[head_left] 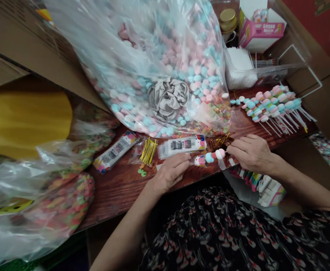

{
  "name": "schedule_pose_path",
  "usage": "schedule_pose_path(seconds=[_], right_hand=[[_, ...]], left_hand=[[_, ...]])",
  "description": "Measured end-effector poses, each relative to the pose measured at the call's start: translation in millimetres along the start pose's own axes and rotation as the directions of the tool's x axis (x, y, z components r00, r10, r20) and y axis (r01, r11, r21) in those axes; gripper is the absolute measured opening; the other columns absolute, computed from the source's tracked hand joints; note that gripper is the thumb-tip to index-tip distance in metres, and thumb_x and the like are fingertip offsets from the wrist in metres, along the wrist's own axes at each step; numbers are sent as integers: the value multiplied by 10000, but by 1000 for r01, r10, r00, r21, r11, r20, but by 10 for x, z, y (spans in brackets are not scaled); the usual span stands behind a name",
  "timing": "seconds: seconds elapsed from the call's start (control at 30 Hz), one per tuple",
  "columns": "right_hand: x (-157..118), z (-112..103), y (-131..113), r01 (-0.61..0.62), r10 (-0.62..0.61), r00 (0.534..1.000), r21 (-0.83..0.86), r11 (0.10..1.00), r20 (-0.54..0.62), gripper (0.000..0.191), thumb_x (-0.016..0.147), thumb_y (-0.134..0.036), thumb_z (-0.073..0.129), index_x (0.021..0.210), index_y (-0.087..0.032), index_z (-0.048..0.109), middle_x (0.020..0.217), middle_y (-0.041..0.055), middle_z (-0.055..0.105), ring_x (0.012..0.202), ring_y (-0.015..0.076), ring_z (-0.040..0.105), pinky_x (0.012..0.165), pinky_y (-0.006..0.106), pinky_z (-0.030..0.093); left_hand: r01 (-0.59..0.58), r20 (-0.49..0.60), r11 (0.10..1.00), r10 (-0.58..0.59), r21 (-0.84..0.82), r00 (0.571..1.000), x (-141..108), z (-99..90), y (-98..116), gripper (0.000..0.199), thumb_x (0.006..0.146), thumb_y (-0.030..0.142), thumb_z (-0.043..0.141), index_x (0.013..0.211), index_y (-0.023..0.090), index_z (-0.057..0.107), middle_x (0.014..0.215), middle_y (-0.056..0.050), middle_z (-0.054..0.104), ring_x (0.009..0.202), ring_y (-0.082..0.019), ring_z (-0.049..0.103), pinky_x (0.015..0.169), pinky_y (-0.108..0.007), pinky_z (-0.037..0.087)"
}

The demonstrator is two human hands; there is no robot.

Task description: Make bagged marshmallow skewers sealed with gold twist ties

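Between my hands lies a candy skewer (209, 157) with pink, blue and white pieces, its left end inside a clear printed wrapper. My right hand (248, 152) pinches the skewer's stick at its right end. My left hand (173, 171) has its fingers together at the wrapper's left end. Printed wrappers (179, 146) lie stacked just behind my left hand. Yellow twist ties (148, 150) sit left of that stack, with green candy pieces (142, 172) in front of them. Gold ties (220, 141) lie behind the skewer.
A large clear bag of marshmallows (193, 71) fills the back, with a grey cloth bundle (169, 98) on it. Finished skewers (274, 103) are piled at the right. Bagged gummies (66, 199) stand left. A clear tray (269, 71) holds white sticks and a pink box (262, 34).
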State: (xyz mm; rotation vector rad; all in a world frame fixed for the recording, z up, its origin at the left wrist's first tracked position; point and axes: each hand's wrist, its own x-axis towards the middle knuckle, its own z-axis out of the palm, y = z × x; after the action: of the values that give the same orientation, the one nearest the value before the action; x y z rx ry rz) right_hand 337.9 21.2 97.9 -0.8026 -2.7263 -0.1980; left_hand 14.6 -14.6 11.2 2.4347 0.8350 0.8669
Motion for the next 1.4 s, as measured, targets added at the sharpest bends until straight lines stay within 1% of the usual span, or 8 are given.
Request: schedule_pose_path(seconds=[0.23, 0.4, 0.6, 0.77, 0.93, 1.13, 1.27, 1.4], right_hand=[[-14, -56, -26, 55, -62, 991, -64, 996, -118, 156, 892, -159, 518, 848, -198, 663, 728, 9, 639, 697, 133, 462, 653, 315, 285], [-5, -95, -70, 136, -139, 978, -29, 990, -153, 121, 909, -175, 540, 887, -205, 656, 779, -6, 665, 736, 123, 487, 630, 316, 273], [-16, -63, -71, 29, -31, 991, -17, 999, -129, 171, 910, -158, 496, 868, -206, 655, 742, 6, 652, 715, 129, 482, 638, 330, 277], [-62, 17, -143, 16, -11, 978, 22, 1000, -209, 180, 901, -170, 518, 999, -218, 661, 795, 4, 676, 765, 132, 516, 621, 322, 273], [-43, 109, -252, 70, -64, 966, 17, 997, -249, 150, 903, -191, 542, 993, -213, 661, 867, 5, 697, 731, 124, 502, 621, 322, 265], [83, 123, -273, -21, 20, 999, 38, 999, 37, 170, 843, -88, 482, 770, -164, 615, 659, 25, 593, 636, 144, 456, 645, 322, 257], [133, 92, -280, -104, 70, 968, 133, 986, 241, 158, 768, -63, 489, 801, -166, 604, 675, 29, 630, 587, 136, 461, 618, 308, 221], [170, 177, -398, -153, 102, 939, 134, 979, 328, 142, 774, -74, 506, 836, -161, 600, 689, 31, 657, 558, 128, 465, 596, 309, 190]], left_hand=[[179, -80, 979, -187, -99, 979, 138, 65, 195, 104, 917, 180, 558, 970, 194, 647, 991, -101, 739, 966, -165, 699, 846, -300, 580], [93, -78, 991, -101, -96, 992, 138, 138, 163, 111, 906, 159, 549, 952, 189, 646, 1028, -125, 735, 1013, -191, 689, 866, -331, 578], [253, -64, 952, -267, -173, 962, 127, 153, 204, 134, 913, 190, 550, 1011, 195, 642, 1043, -104, 727, 987, -184, 688, 871, -327, 562], [440, 112, 857, -426, -268, 898, 257, 117, 331, 414, 890, 330, 617, 1276, 198, 551, 1158, -110, 680, 1042, -226, 648, 916, -361, 509], [549, 341, 806, -464, -220, 818, 329, 165, 335, 329, 815, 487, 681, 901, 180, 603, 787, 6, 623, 710, -148, 568, 655, -254, 442], [490, 337, 872, -461, -1, 821, 360, 198, 306, 339, 825, 500, 659, 792, 188, 530, 714, 8, 566, 637, -149, 502, 594, -257, 337], [452, 313, 878, -479, 158, 820, 407, 137, 312, 185, 847, 360, 638, 849, 199, 548, 781, -26, 603, 691, -183, 548, 621, -277, 354], [456, 333, 879, -475, 137, 815, 433, 122, 308, 167, 825, 326, 661, 841, 197, 556, 782, -37, 609, 712, -205, 564, 628, -290, 369]])
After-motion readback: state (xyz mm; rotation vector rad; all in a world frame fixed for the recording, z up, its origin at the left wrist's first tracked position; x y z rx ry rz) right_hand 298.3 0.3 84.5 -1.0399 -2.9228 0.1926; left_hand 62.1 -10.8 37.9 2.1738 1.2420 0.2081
